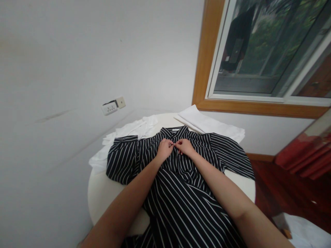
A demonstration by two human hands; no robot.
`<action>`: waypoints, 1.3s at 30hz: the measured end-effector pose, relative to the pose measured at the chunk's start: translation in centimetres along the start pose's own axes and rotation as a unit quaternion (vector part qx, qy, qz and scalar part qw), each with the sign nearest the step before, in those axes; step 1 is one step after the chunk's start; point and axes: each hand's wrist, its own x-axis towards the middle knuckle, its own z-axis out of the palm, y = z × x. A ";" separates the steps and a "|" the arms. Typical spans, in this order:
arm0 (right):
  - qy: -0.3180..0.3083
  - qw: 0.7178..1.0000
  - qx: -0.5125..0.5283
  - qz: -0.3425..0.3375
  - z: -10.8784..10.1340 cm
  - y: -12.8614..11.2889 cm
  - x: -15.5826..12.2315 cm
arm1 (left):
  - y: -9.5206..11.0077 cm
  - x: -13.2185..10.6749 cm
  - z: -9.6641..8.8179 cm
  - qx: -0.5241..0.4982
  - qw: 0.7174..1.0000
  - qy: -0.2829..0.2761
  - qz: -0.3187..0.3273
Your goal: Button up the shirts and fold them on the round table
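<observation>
A black garment with white stripes (181, 193), with a collar and wide sleeves, lies spread on a round white table (103, 199). Its collar points to the far side and its lower part hangs toward me. Just below the collar, my left hand (164, 148) pinches the front opening. My right hand (184, 147) is closed beside it, pinching the same front edge, and the fingertips of both nearly meet. Whether a button lies between the fingers is too small to tell.
Crumpled white cloth (139, 127) lies at the table's far left, and folded white cloth (207, 123) at the far right. Behind the table is a wall with a socket (109, 108) and a wood-framed window (204, 62). A red curtain (305, 155) hangs at right.
</observation>
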 end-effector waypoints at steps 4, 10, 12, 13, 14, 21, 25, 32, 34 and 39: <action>0.017 1.000 -0.024 -0.008 0.1 0.0 0.1 | 0.1 -0.1 -0.1 0.007 1.000 -0.006 0.005; 0.008 1.000 -0.021 -0.016 0.2 0.5 0.6 | 0.2 -0.1 -0.2 0.012 1.000 -0.008 0.003; 0.003 1.000 -0.003 -0.007 0.2 0.8 0.8 | 0.2 -0.2 -0.2 0.009 1.000 -0.006 0.002; 0.001 1.000 0.008 -0.001 0.2 0.9 0.9 | 0.2 -0.2 -0.2 0.009 1.000 -0.004 0.002; 0.000 1.000 0.018 0.004 0.2 1.0 1.0 | 0.1 -0.2 -0.1 0.009 1.000 -0.002 0.002; -0.004 0.998 0.061 0.026 0.0 1.1 1.0 | 0.2 -0.2 0.0 0.034 0.999 0.001 0.013; 0.000 0.997 0.071 0.035 0.0 1.0 0.9 | 0.4 -0.2 0.0 0.049 0.999 -0.001 0.015; 0.001 0.997 0.073 0.033 0.0 0.8 0.7 | 0.9 -0.2 -0.1 0.072 0.997 -0.003 0.014; -0.001 0.997 0.069 0.032 -0.1 0.7 0.6 | 1.1 -0.1 -0.2 0.077 0.997 -0.007 0.015; -0.001 0.997 0.069 0.027 -0.1 0.9 0.8 | 1.3 -0.1 -0.3 0.087 0.996 -0.008 0.019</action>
